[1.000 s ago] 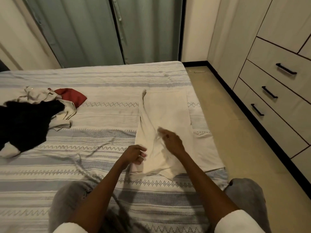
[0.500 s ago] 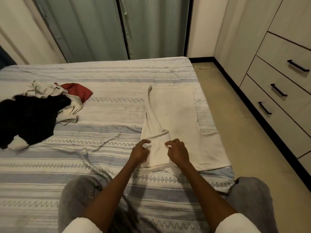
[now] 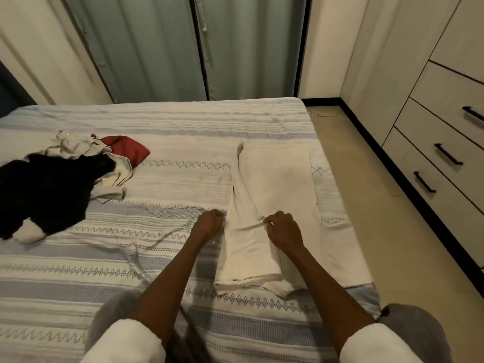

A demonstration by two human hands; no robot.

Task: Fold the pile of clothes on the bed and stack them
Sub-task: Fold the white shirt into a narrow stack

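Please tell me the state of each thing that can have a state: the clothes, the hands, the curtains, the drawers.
cream garment: spread flat on the bed, partly folded
left hand: pinches the garment's left edge
right hand: pinches a fold of the garment
pile of clothes: crumpled, unfolded
curtains: drawn closed
drawers: all closed

1. The place is a home bedroom: a wide bed under a blue-and-white striped woven cover (image 3: 157,258) fills the view.
2. Grey-green floor-length curtains (image 3: 170,48) hang beyond it.
3. A pale wooden wardrobe with black-handled drawers (image 3: 445,142) stands right of the bed.
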